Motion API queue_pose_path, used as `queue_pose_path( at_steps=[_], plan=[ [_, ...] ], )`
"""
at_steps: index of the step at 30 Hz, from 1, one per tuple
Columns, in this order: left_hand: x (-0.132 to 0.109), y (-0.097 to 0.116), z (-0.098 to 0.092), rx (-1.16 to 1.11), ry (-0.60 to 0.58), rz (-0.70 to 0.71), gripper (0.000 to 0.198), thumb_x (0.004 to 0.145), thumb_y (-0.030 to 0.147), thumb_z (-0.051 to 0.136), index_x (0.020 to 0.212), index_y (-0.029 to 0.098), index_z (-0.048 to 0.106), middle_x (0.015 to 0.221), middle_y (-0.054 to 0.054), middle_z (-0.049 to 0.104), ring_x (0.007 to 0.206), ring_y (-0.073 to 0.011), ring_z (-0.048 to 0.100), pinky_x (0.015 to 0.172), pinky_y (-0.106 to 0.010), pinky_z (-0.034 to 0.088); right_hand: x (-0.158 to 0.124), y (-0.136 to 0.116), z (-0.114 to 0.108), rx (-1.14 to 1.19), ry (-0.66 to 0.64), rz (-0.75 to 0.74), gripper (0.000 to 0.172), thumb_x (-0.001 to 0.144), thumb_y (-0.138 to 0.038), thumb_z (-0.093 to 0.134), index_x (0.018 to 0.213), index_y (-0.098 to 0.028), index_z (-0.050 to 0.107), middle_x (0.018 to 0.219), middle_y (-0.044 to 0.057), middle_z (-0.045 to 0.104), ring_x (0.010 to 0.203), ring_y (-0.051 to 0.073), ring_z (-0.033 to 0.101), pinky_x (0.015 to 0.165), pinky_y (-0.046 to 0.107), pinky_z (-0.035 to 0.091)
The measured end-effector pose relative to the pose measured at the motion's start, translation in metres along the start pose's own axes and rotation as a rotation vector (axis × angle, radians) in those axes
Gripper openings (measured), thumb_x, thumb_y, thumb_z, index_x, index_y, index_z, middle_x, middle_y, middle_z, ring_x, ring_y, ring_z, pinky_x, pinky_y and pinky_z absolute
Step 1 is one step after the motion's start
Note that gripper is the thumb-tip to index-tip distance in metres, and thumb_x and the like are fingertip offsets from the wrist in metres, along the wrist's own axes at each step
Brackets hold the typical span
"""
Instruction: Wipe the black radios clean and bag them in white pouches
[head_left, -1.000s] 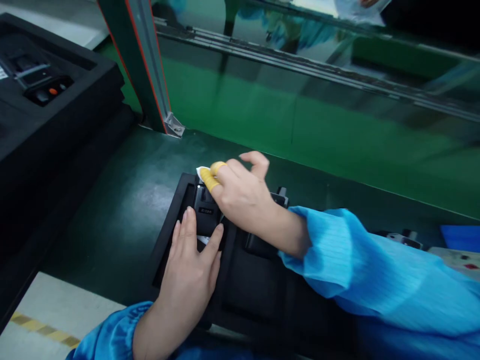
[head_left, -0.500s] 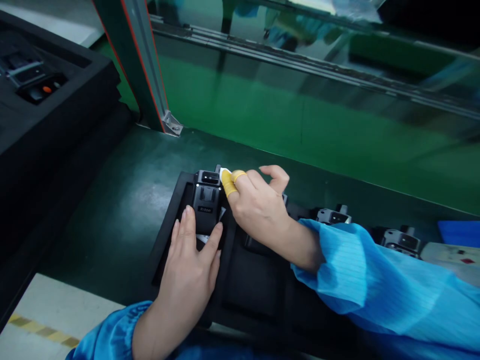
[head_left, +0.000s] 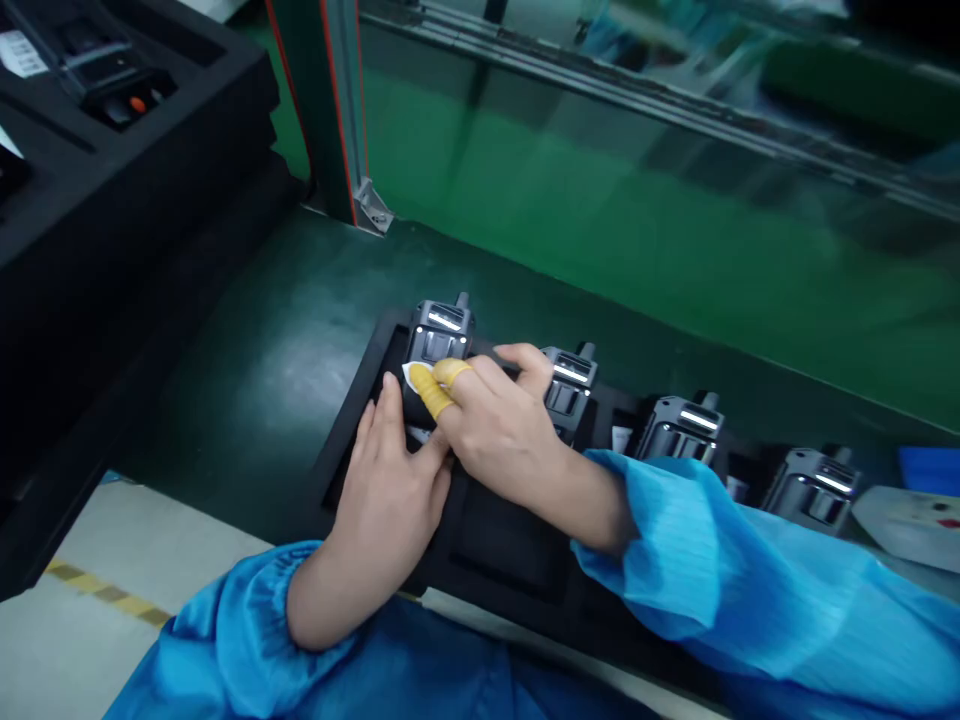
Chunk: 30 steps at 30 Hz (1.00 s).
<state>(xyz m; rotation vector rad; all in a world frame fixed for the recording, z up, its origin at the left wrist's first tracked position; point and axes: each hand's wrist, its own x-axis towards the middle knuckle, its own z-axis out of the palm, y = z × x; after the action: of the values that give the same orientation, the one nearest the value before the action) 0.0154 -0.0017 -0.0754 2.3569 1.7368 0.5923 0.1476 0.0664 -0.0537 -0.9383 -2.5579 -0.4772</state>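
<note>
A black handheld radio [head_left: 437, 345] with a stubby antenna lies in the left recess of a black foam tray [head_left: 510, 545]. My left hand [head_left: 386, 495] steadies its lower end, fingers along the left side and thumb toward the right. Yellow finger cots cover two fingers of my right hand [head_left: 499, 425]. That hand pinches a small white wipe [head_left: 409, 373] against the radio's face, below the clip mount. My fingers and the wipe hide the lower face. A second radio [head_left: 568, 400] lies just beyond my right hand, partly covered by it.
Further radios [head_left: 684, 428] lie along the tray to the right. A white bottle [head_left: 911, 520] and a blue object [head_left: 930, 472] are at the right edge. Stacked black foam trays [head_left: 150, 190] stand at left. Behind are a metal post [head_left: 337, 110] and a clear green-tinted panel [head_left: 600, 200].
My right hand has moved the wipe from the radio's upper right corner down and left across its face. My left hand stays at the lower end. The view has shifted, showing more radios.
</note>
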Motion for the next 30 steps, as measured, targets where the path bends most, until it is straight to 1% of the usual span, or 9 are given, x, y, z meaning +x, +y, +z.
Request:
queue_pose_path(
  at_steps=[4,8,13,16,19,23,27,30],
  plan=[
    [-0.001,0.0,0.0,0.019,0.016,-0.009,0.032,0.087,0.019,0.054,0.119,0.017,0.061,0.145,-0.029,0.03,0.125,-0.0474,0.045,0.094,-0.06,0.045,-0.002,0.004,-0.001,-0.04,-0.049,-0.015,0.03,0.086,-0.007,0.047,0.065,-0.019,0.063,0.072,0.0,0.057,0.076,0.015,0.041,0.09,0.039,0.019],
    [-0.002,0.0,0.0,0.022,0.009,-0.001,0.034,0.088,0.019,0.053,0.122,0.019,0.06,0.146,-0.028,0.028,0.126,-0.0467,0.045,0.095,-0.059,0.045,-0.007,0.009,-0.007,-0.083,-0.06,-0.015,0.031,0.086,-0.007,0.046,0.061,-0.019,0.062,0.071,0.001,0.056,0.075,0.015,0.042,0.087,0.039,0.021],
    [-0.002,-0.002,0.001,0.012,0.012,0.014,0.032,0.089,0.02,0.05,0.118,0.017,0.061,0.148,-0.026,0.028,0.129,-0.0457,0.041,0.096,-0.06,0.044,0.006,0.0,-0.001,-0.058,-0.036,-0.004,0.034,0.088,-0.01,0.045,0.058,-0.019,0.058,0.066,-0.001,0.051,0.072,0.015,0.041,0.089,0.039,0.02],
    [-0.001,-0.002,0.001,0.017,0.034,0.017,0.031,0.087,0.02,0.052,0.116,0.017,0.063,0.147,-0.025,0.031,0.126,-0.0454,0.044,0.095,-0.059,0.045,0.011,-0.003,0.002,-0.06,-0.051,0.001,0.033,0.088,-0.009,0.043,0.061,-0.019,0.06,0.067,-0.001,0.051,0.073,0.014,0.041,0.089,0.039,0.02],
    [-0.001,-0.002,0.001,0.023,0.025,0.002,0.033,0.087,0.02,0.052,0.118,0.019,0.062,0.149,-0.023,0.029,0.124,-0.0442,0.048,0.094,-0.059,0.046,0.005,-0.001,-0.001,-0.081,-0.062,0.002,0.032,0.086,-0.007,0.044,0.062,-0.019,0.061,0.067,-0.001,0.052,0.072,0.014,0.04,0.089,0.039,0.02],
    [-0.003,0.0,0.0,0.03,0.0,-0.034,0.036,0.087,0.021,0.054,0.122,0.024,0.06,0.153,-0.018,0.025,0.123,-0.0419,0.049,0.095,-0.059,0.045,-0.008,0.001,-0.006,-0.102,-0.057,0.014,0.032,0.084,-0.005,0.047,0.058,-0.02,0.06,0.068,0.0,0.055,0.073,0.015,0.04,0.089,0.038,0.021],
    [-0.003,-0.001,-0.001,0.038,0.007,-0.03,0.037,0.088,0.021,0.053,0.124,0.024,0.06,0.153,-0.02,0.024,0.121,-0.0424,0.051,0.093,-0.058,0.047,-0.014,-0.002,-0.007,-0.139,-0.07,0.04,0.028,0.084,-0.006,0.048,0.064,-0.019,0.064,0.069,0.001,0.057,0.074,0.015,0.041,0.091,0.039,0.019],
    [-0.003,-0.002,-0.001,0.053,0.016,-0.01,0.038,0.088,0.022,0.052,0.126,0.025,0.059,0.151,-0.022,0.027,0.12,-0.0428,0.052,0.089,-0.056,0.049,-0.022,0.003,-0.016,-0.139,-0.102,0.122,0.03,0.084,-0.006,0.045,0.065,-0.018,0.064,0.069,0.001,0.058,0.074,0.015,0.044,0.091,0.038,0.019]
  ],
)
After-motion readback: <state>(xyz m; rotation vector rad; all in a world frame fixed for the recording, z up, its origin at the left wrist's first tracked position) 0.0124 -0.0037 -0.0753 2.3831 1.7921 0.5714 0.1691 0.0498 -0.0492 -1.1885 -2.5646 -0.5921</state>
